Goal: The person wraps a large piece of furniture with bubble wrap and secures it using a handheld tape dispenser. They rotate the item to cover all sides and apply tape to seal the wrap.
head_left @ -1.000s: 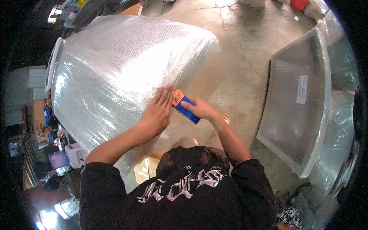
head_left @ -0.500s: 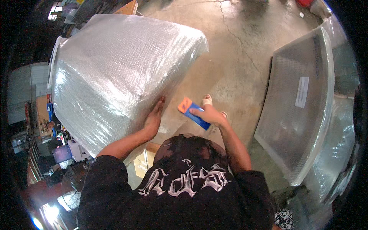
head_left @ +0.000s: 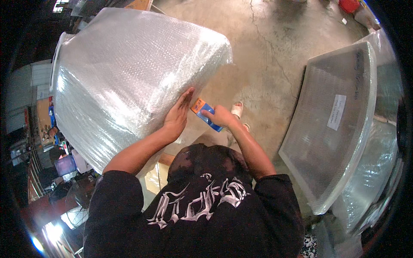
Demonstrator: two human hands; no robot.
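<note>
A large bulky object in clear bubble wrap (head_left: 124, 73) stands at the left, its surface shiny with reflections. My left hand (head_left: 177, 116) lies against its near right side, fingers stretched out together and the palm toward the wrap. In my right hand (head_left: 223, 118) is a small flat blue and orange box (head_left: 207, 115), gripped with the thumb on top. The box's orange end points at the wrapped side, close to my left fingertips. What the box contains cannot be seen.
Another wrapped panel-like piece (head_left: 331, 124) with a white label (head_left: 337, 112) stands at the right, with more wrapped pieces (head_left: 365, 172) behind it. The concrete floor (head_left: 262, 64) between them has a crack. A purple container (head_left: 65, 165) and clutter line the left; something red (head_left: 348, 5) sits far right.
My left hand has slid up and forward along the wrapped side. My right hand has brought the blue and orange box left and forward, nearer to it. The view has shifted slightly.
</note>
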